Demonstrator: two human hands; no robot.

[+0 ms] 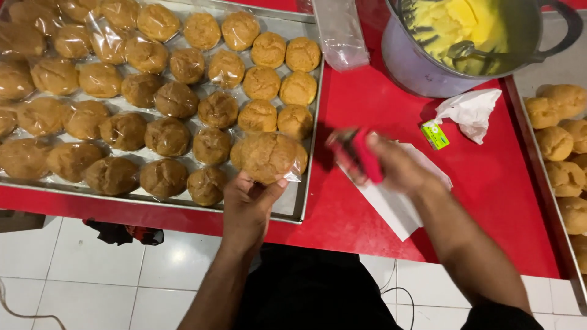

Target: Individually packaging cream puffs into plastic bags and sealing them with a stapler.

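Left tray (pixel 309 116): we find it packed with wrapped buns (pixel 165 91); no gap.
Centre red table (pixel 489 183): we see open passage between both trays.
Obstacles there: pot (pixel 409 64), crumpled tissue (pixel 474 110), small green box (pixel 435 134), white paper (pixel 391 211).
Right tray (pixel 538 165): buns fill it.

A large metal tray of wrapped brown buns (pixel 309 131) lies left on the red tabletop (pixel 489 183); a grey pot of yellow cream (pixel 422 67) stands behind right, a second metal bun tray (pixel 544 177) at the far right.
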